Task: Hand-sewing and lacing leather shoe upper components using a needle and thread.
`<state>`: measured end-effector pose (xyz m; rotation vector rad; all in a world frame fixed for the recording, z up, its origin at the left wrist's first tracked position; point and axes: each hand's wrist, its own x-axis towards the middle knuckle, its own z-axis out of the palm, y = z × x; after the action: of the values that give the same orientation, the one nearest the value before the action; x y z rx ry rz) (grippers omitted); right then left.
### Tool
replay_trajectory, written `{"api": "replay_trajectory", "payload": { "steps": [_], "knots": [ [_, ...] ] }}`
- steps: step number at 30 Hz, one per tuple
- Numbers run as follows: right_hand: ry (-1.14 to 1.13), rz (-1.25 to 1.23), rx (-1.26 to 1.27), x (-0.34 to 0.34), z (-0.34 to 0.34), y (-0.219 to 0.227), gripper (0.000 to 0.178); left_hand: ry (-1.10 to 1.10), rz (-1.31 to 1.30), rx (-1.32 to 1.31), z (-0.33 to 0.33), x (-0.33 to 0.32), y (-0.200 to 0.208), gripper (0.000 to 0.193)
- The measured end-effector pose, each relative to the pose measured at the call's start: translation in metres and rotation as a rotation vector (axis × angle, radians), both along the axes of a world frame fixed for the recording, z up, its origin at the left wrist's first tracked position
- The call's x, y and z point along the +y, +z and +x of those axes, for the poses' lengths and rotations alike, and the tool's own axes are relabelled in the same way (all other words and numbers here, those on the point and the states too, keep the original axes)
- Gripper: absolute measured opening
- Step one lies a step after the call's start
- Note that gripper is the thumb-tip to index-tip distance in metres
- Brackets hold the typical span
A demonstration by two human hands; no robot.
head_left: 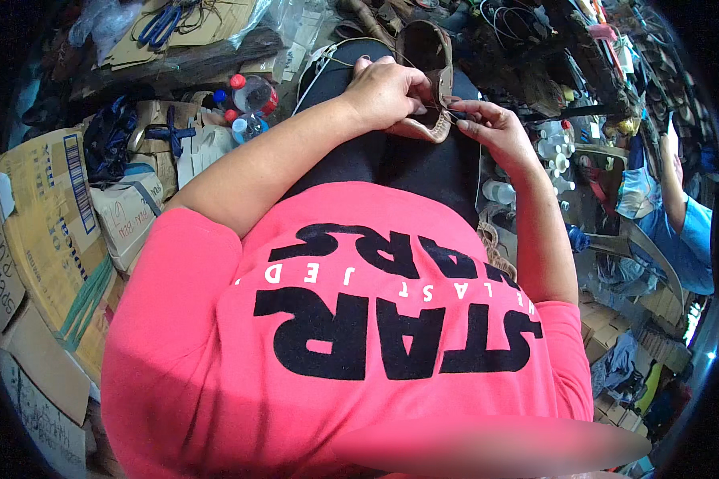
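A brown leather shoe (447,68) lies across my lap, over dark trousers (343,156), its opening facing up. My left hand (379,94) is closed on the shoe's near left side, thumb and fingers at its rim. On the other side, my right hand (495,128) pinches a thin thread right beside the shoe's edge. Whether a needle is between those fingertips is too small to tell. A pale cord (321,57) loops over my left knee, beyond the left hand.
Left of me stand cardboard boxes (44,191) and plastic bottles with red caps (252,94). Blue-handled scissors (161,25) lie on cardboard at the far left. White bottles (553,148) sit to my right. Another person's blue sleeve (683,243) and arm show at the far right.
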<state>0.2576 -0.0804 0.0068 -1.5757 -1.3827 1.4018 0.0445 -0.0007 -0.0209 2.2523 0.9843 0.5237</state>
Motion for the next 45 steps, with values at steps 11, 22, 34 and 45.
{"api": "replay_trajectory", "payload": {
  "steps": [11,22,34,45],
  "knots": [
    [0.098,0.012,-0.204,0.016,-0.007,-0.002,0.012,-0.048,-0.129,0.160,0.014,0.002,0.009,0.022],
    [-0.015,0.006,-0.007,0.007,0.015,-0.004,0.014,-0.150,0.072,0.153,-0.016,0.003,0.017,0.014],
    [-0.032,0.346,-0.314,0.002,0.045,0.010,0.017,-0.238,-0.030,0.170,0.003,0.005,0.007,0.023],
    [0.519,0.679,-1.102,0.012,-0.013,0.027,0.008,-0.282,0.100,0.271,0.002,0.006,0.004,0.019]
  ]
}}
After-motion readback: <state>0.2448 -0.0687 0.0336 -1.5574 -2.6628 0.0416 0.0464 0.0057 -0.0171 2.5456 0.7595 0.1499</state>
